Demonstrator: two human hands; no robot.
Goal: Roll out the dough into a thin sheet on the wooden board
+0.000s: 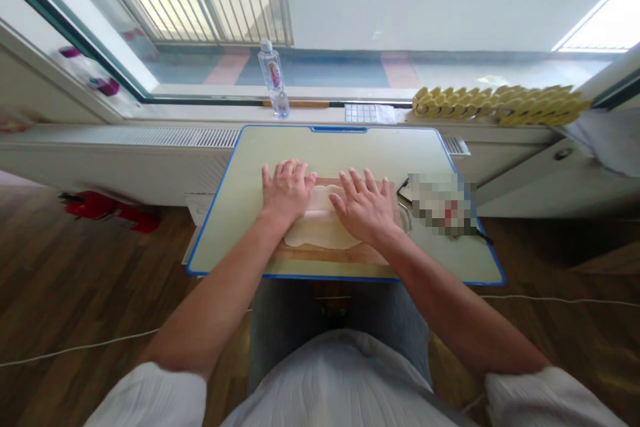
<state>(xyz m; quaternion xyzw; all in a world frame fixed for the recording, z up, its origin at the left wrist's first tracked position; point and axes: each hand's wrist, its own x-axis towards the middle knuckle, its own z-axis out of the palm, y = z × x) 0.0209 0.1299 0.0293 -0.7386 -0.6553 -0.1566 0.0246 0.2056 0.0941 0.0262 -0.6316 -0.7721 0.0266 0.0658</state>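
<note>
A thin sheet of pale dough point(320, 233) lies on a wooden board point(345, 255). Across the dough runs a pale rolling pin point(319, 215), of which only the stretch between my hands shows. Its ends are hidden. My left hand point(286, 190) lies palm down over the left part, fingers stretched out and pointing away from me. Over the right part, my right hand point(364, 205) is also palm down with its fingers spread. Neither hand is wrapped round the pin.
The board rests on a blue-edged table point(400, 147). At its right lies a partly blurred-out item point(440, 203). A clear bottle point(275, 80) and a yellow scalloped holder point(500, 105) stand on the windowsill. A red fire extinguisher point(113, 210) lies on the floor at left.
</note>
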